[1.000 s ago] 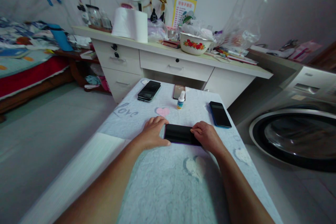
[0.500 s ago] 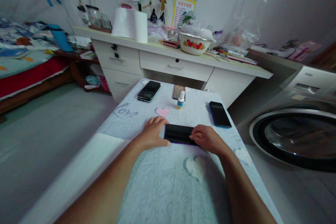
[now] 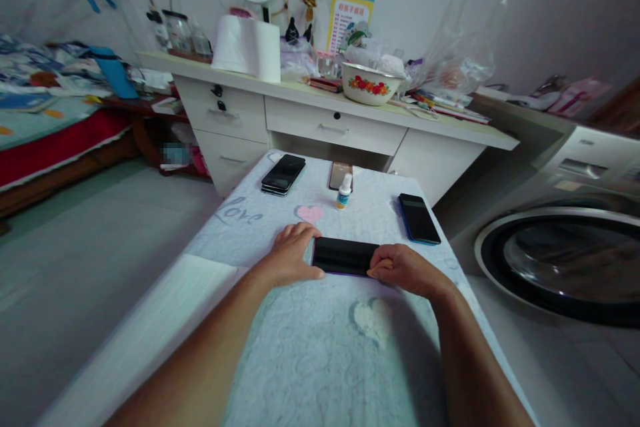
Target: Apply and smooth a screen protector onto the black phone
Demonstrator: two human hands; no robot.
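A smartphone (image 3: 345,256) with a black screen and a purple edge lies flat on the cloth-covered table (image 3: 320,360). My left hand (image 3: 293,253) grips its left end, thumb at the near corner and fingers at the far corner. At the right end, my right hand (image 3: 400,268) is closed with the fingertips pressed on the screen. A bit of something orange-brown shows at those fingertips, too small to make out. Beyond the phone stands a small white spray bottle (image 3: 344,192) with a blue and yellow label.
Stacked phones (image 3: 284,173) lie at the table's far left, a gold-brown phone (image 3: 340,175) behind the bottle, and a blue-edged phone (image 3: 419,219) at right. Past the table is a white desk (image 3: 300,117) carrying a paper roll (image 3: 247,47) and a flowered bowl (image 3: 371,84). A washing machine (image 3: 590,167) stands at right.
My right hand has slid right and slightly nearer along the phone, uncovering more of its screen. My left hand and the phone have stayed in place.
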